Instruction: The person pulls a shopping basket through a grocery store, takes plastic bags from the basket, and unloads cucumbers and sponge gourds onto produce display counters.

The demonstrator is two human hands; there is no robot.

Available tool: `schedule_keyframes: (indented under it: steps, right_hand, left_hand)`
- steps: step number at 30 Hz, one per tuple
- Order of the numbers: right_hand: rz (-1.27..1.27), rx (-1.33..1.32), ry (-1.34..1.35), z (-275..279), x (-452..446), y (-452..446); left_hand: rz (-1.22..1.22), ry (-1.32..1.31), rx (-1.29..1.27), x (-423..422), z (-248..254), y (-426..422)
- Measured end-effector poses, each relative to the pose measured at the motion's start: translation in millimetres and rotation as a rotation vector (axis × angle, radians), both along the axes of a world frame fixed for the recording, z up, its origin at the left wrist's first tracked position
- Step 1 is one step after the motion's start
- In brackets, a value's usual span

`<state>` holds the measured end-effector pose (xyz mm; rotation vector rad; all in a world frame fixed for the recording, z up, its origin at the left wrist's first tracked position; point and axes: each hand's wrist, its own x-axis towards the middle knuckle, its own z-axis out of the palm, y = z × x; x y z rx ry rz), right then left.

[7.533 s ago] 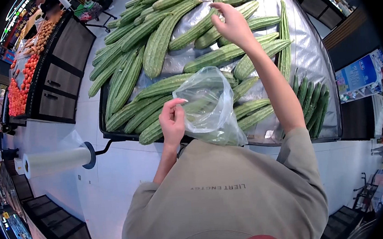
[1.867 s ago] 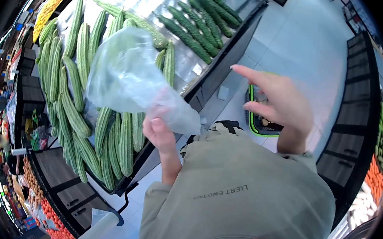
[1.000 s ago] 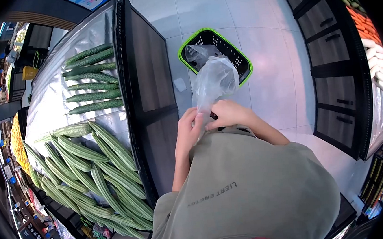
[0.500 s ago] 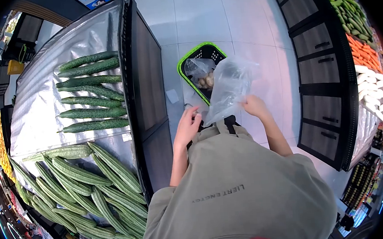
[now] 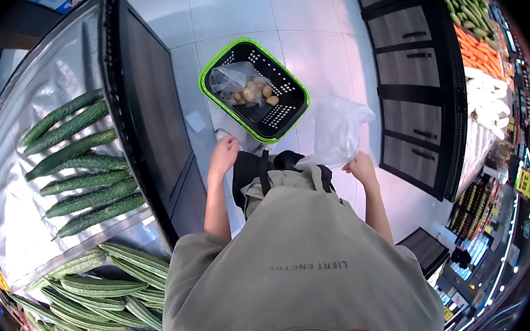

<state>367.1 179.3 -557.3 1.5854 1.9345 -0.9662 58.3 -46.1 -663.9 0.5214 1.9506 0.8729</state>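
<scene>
In the head view, my right hand (image 5: 361,169) pinches the lower edge of a clear plastic bag (image 5: 337,132), which spreads out above the floor to the right of the basket. My left hand (image 5: 223,156) is closed, with its fingertips together, below the basket's lower left side; whether anything is between them is too small to tell. On the floor ahead stands a black basket with a green rim (image 5: 301,87). Inside it lies a clear bag of round, light brown produce (image 5: 250,92), probably potatoes.
A stand on the left bears dark green cucumbers (image 5: 90,195) and long ridged gourds (image 5: 94,285). Dark cabinets (image 5: 412,92) line the right side, with green vegetables, carrots (image 5: 477,52) and white radishes (image 5: 487,101) beyond them. A small white paper (image 5: 195,122) lies on the floor.
From holding the bag over the gourds, my hands have come to the basket side and moved apart. The bag now hangs from my right hand, farther right of the basket.
</scene>
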Motion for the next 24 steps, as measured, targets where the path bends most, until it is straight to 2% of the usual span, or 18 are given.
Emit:
schedule_keyframes:
  steps: [1,3,6,8,10,12,13,16,18,20,23,24]
  right_hand:
    - [-0.041,0.010,0.056,-1,4,-1]
    - [-0.097,0.020,0.128,-10,9,0]
    - [-0.020,0.065,0.152,-28,2,12]
    - [0.295,0.196,0.140,-38,-15,25]
    - [0.305,0.139,0.146,-64,-33,40]
    - [0.412,0.297,0.111,-83,-67,53]
    - [0.468,0.229,0.154,-85,-85,63]
    - [0.525,0.109,0.107,-159,-114,81]
    - [0.555,-0.029,0.028,-207,-133,89]
    - [0.589,-0.150,-0.060,-268,-138,91]
    - [0.674,-0.213,-0.093,-332,-147,88]
    - [0.664,-0.258,-0.087,-338,-160,91]
  left_hand:
    - [-0.018,0.002,0.032,11,-12,11]
    - [-0.119,0.040,0.107,31,-5,40]
    - [-0.214,-0.069,0.110,63,4,71]
    - [-0.197,-0.051,0.151,82,4,77]
    - [-0.165,-0.054,0.081,93,1,78]
    - [-0.043,0.021,-0.014,106,-7,69]
    - [0.030,0.060,-0.056,113,-15,61]
    - [0.293,0.057,-0.238,138,-19,31]
    - [0.452,0.320,-0.327,175,-31,6]
    - [0.710,0.163,-0.345,207,-36,-8]
    - [0.714,0.043,-0.428,231,-44,3]
    - [0.621,0.030,-0.424,236,-54,7]
